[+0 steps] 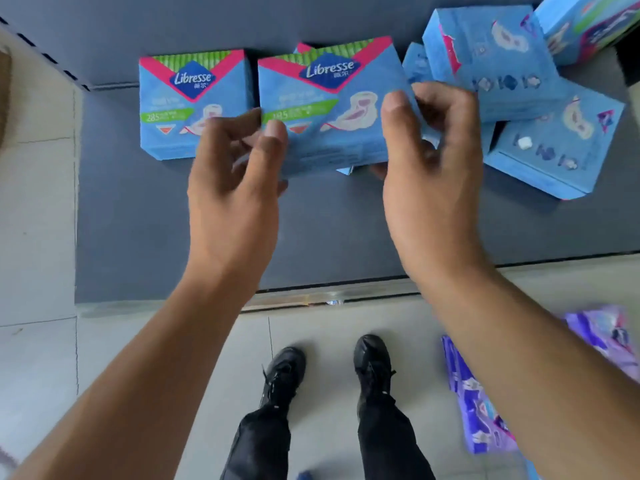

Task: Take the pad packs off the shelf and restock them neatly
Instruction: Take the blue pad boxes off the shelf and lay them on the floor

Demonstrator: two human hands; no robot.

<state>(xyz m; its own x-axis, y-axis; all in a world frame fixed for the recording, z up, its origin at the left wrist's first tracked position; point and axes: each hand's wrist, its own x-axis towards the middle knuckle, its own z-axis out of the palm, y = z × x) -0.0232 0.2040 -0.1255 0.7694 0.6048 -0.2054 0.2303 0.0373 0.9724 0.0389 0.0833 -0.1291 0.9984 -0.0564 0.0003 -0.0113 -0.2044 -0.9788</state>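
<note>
Near the shelf's (138, 209) back edge, both hands pinch one blue pad pack (329, 109): left hand (235, 188) at its lower-left corner, right hand (429, 161) apparently on its right side. Restocking is underway; next, square it beside the standing pack (187, 98).

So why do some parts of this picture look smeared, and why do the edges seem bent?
In the head view, the left hand and right hand are smeared by motion, as are the purple packs on the floor; the brand name on the left blue pack stays readable. The wide lens bows the shelf edge. Lighting is soft and even, without harsh glare.
</note>
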